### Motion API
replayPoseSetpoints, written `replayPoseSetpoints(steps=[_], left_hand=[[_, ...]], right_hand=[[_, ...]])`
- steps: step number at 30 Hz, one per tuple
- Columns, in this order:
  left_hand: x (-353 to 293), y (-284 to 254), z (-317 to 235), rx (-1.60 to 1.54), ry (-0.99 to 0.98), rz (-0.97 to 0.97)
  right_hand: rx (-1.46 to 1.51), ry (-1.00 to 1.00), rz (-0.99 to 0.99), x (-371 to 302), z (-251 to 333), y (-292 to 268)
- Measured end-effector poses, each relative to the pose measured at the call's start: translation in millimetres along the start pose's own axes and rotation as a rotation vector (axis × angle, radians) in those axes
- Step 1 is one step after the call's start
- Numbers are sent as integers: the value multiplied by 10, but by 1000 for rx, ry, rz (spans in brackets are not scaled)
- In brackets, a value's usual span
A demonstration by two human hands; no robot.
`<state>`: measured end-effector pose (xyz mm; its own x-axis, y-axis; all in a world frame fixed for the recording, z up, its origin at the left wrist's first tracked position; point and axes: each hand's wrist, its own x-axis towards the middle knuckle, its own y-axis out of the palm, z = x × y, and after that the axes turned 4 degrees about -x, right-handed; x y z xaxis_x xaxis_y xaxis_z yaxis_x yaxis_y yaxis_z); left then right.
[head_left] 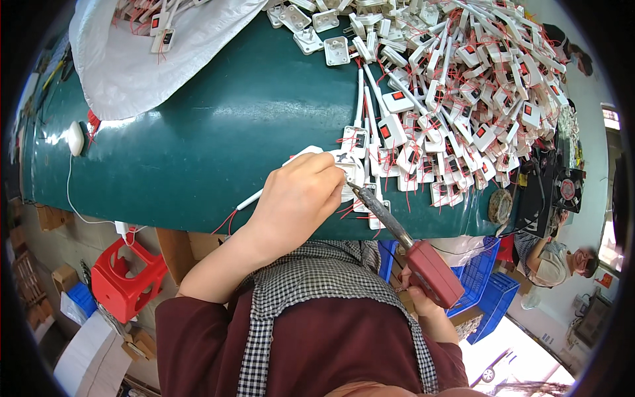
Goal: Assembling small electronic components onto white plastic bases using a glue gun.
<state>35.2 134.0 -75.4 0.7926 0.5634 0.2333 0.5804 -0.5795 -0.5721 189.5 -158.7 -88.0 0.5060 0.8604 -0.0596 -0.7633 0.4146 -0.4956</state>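
Observation:
My left hand (pixel 297 192) is closed around a white plastic switch housing (pixel 352 169) just above the table's near edge. Most of that piece is hidden by my fingers. A white tube with red wires (pixel 250 200) sticks out to the left from under this hand. My right hand (pixel 426 304) grips a soldering iron (pixel 433 272) with a dark red handle. Its metal shaft (pixel 383 213) slants up and left, and the tip reaches the housing at my left fingertips. I cannot tell whether the tip touches it.
A large heap of white switch pieces with red wires (pixel 463 106) covers the right of the green table (pixel 218 145). A white sack (pixel 126 73) lies at far left, near a white corded device (pixel 76 139). Blue crates (pixel 493 308), a red stool (pixel 126 278) and another person (pixel 552 261) are around.

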Motion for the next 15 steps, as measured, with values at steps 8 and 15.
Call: replayPoseSetpoints(steps=[8,15], left_hand=[[-12,-8,29,-67,-17,3],[6,-25,-11,-21,-25,27]], right_hand=[[-144,-1,19,-1,32,-12],[-296,-37,79,12,27,-69]])
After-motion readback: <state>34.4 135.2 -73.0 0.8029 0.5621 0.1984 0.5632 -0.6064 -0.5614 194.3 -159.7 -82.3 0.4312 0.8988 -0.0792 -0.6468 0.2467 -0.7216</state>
